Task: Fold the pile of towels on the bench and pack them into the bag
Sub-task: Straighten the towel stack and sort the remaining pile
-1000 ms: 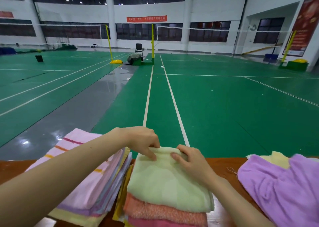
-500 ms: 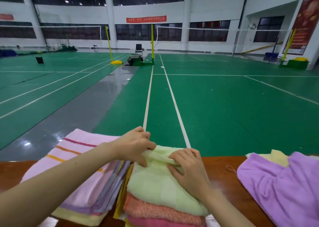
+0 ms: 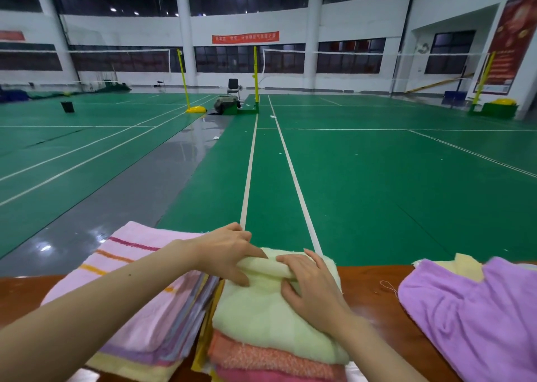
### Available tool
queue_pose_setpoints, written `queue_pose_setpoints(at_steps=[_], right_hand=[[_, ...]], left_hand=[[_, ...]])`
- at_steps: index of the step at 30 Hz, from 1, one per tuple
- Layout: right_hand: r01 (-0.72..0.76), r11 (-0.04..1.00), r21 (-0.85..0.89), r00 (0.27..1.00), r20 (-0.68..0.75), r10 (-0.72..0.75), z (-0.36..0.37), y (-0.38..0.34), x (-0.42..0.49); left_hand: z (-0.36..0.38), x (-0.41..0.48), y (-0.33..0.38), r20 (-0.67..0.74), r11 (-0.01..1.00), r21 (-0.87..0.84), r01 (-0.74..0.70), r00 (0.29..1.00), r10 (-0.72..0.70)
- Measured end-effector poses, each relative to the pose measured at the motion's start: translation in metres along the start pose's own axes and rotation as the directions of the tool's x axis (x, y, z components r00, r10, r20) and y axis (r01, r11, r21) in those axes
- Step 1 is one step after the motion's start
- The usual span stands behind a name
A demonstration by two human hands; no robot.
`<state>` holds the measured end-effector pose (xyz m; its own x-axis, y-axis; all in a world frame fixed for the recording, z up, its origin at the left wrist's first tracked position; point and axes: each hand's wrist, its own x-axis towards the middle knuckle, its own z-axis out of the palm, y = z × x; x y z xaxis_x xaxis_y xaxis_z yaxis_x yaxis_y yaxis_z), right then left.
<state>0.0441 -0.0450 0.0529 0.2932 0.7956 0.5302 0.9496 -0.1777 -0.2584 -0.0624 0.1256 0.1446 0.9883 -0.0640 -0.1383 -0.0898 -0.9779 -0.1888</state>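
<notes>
We're mid-fold on the green towel at the middle of the bench, left hand and right hand both pinching its rolled far edge, and next, we reckon, that edge wants drawing evenly toward us.

Indoor sports hall: green badminton courts, nets, yellow posts.

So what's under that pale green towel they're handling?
An orange towel lies right under the pale green towel, then a pink towel. Only their front edges show; the rest is covered.
</notes>
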Motion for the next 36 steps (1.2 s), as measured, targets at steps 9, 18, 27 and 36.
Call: queue_pose_setpoints(at_steps=[9, 18, 27, 36], right_hand=[[-0.163, 0.965, -0.206, 0.966, -0.234, 0.113, 0.007, 0.000, 0.015], [-0.495, 0.813, -0.307, 0.856, -0.015, 0.516, 0.025, -0.017, 0.017], [-0.564, 0.792, -0.232, 0.803, 0.068, 0.592, 0.018, -0.020, 0.016], [-0.492, 0.870, -0.042, 0.870, -0.047, 0.490, 0.021, -0.019, 0.006]], left_hand=[[0.010, 0.020, 0.007, -0.060, 0.936, 0.199, 0.290, 0.957, -0.284], [0.047, 0.021, 0.049, -0.320, 0.831, -0.502, 0.240, 0.841, -0.437], [0.085, 0.018, 0.059, -0.126, 0.724, -0.508, 0.466, 0.791, -0.598], [0.083, 0.015, 0.064, -0.141, 0.715, -0.537, 0.449, 0.787, -0.600]])
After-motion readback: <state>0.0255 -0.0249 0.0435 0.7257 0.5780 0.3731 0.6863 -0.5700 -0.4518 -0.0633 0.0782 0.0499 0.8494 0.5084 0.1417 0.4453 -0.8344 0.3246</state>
